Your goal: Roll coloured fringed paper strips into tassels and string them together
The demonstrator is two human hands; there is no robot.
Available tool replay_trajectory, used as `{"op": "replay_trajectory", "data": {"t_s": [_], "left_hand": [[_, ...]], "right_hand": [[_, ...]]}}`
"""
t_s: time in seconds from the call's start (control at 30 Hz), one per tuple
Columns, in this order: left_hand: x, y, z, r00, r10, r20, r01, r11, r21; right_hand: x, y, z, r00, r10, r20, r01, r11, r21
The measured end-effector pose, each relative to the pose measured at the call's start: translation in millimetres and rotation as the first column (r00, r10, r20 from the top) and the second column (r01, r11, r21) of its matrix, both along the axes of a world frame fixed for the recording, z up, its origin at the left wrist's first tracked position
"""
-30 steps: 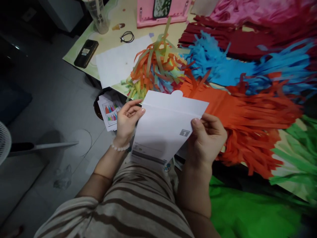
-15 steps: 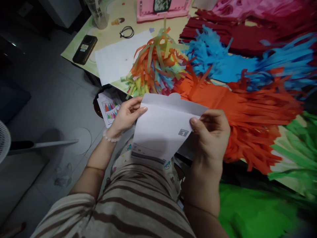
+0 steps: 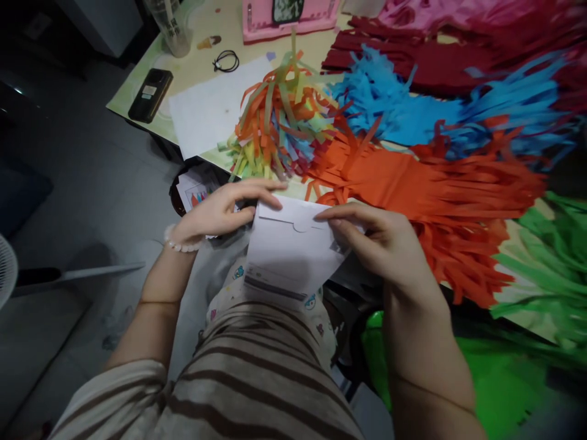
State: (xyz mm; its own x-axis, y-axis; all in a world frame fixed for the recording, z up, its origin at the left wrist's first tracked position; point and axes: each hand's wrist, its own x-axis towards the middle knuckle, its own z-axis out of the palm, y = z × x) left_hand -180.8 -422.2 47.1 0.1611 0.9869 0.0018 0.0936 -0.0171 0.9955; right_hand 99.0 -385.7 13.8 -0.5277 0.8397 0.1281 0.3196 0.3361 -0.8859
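A white paper envelope [image 3: 279, 250] with grey print along its lower end is in front of my striped shirt. Its flap [image 3: 287, 214] is folded down over the front, and a rounded tab shows on the flap's edge. My left hand [image 3: 220, 208], with a beaded bracelet at the wrist, has the upper left corner between its fingers, the index finger on the flap. At the upper right, my right hand [image 3: 376, 238] grips the envelope, index fingertip on the flap and thumb just below. Its other fingers are partly hidden.
Fringed paper in orange [image 3: 389, 180], blue [image 3: 413, 119], dark red [image 3: 435, 58] and green [image 3: 545, 269] covers the table's right side. A multicoloured tassel bunch [image 3: 284, 116], white sheet [image 3: 211, 110], black phone-like device [image 3: 150, 95] and plastic cup [image 3: 174, 33] lie left.
The envelope's flap was standing up and is now folded down. My right hand's index finger has come in onto the flap. The left hand's fingers have stretched further over the corner.
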Motion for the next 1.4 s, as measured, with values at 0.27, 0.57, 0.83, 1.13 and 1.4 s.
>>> {"op": "replay_trajectory", "data": {"t_s": [0.27, 0.57, 0.83, 1.13, 1.4], "left_hand": [[45.5, 22.1, 14.3, 0.848, -0.222, -0.482, 0.278, 0.96, 0.047], [48.8, 39.7, -0.1, 0.829, -0.271, -0.49, 0.277, 0.959, -0.062], [48.3, 45.4, 9.2, 0.696, -0.305, -0.65, 0.431, 0.902, 0.038], [44.0, 34.3, -38.0, 0.501, 0.208, -0.84, 0.611, 0.603, 0.513], [46.2, 35.4, -61.9, 0.751, 0.241, -0.615, 0.442, 0.509, 0.739]], "right_hand": [[-17.2, -16.3, 5.8, 1.0, -0.029, 0.01, 0.026, 0.984, 0.177], [-20.7, -17.6, 4.9, 0.999, -0.033, 0.02, 0.029, 0.987, 0.156], [-11.1, -11.5, 1.1, 0.998, -0.062, -0.001, 0.062, 0.988, 0.143], [-1.3, -5.0, -11.6, 0.993, -0.091, -0.069, 0.096, 0.993, 0.075], [1.0, -1.5, -15.2, 0.986, -0.126, -0.112, 0.129, 0.992, 0.016]]}}
